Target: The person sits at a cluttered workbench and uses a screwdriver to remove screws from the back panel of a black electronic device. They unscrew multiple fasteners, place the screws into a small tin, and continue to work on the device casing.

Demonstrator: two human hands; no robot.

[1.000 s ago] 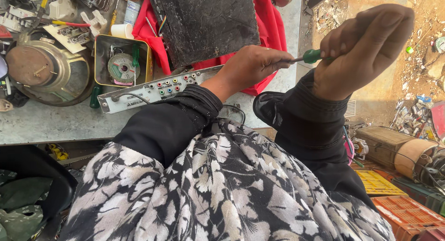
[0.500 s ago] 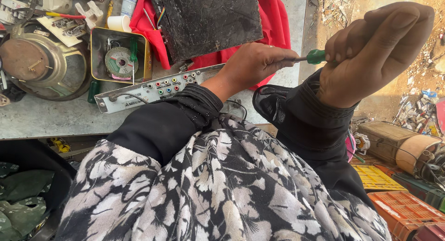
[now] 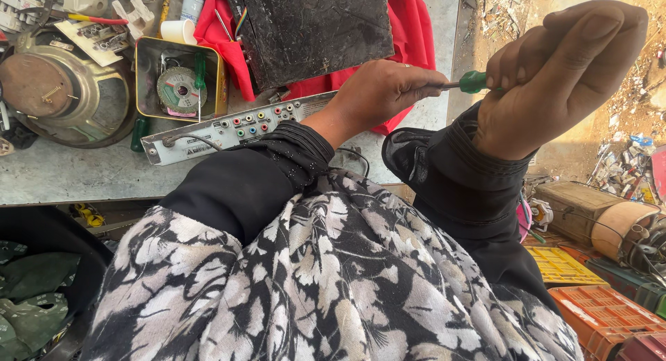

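Grey and cluttered, the surface (image 3: 83,177) runs across the upper left of the view, with littered ground and crates off to the right. At about one o'clock a screwdriver with a green handle (image 3: 473,81) lies level between the two hands; only a short piece of handle and a bit of metal shaft show. The right hand (image 3: 558,76) is clenched round the handle end, knuckles up, at two o'clock. The left hand (image 3: 385,90) is curled over the shaft just to the nine o'clock side of the handle, its fingers hiding the tip, so whether the tip touches anything cannot be told. The hands sit close together, each clamped on the tool. Under the left wrist, toward nine o'clock, a long silver panel with rows of coloured sockets (image 3: 232,130) lies slanted on the surface. Above it at twelve o'clock a flat black board (image 3: 316,28) rests on a red cloth (image 3: 409,35). Further to ten o'clock stands a yellow tin tray (image 3: 179,76) holding a round disc, and beyond it a large loudspeaker cone (image 3: 59,90). Black sleeves and a black-and-white flowered garment fill the foreground.
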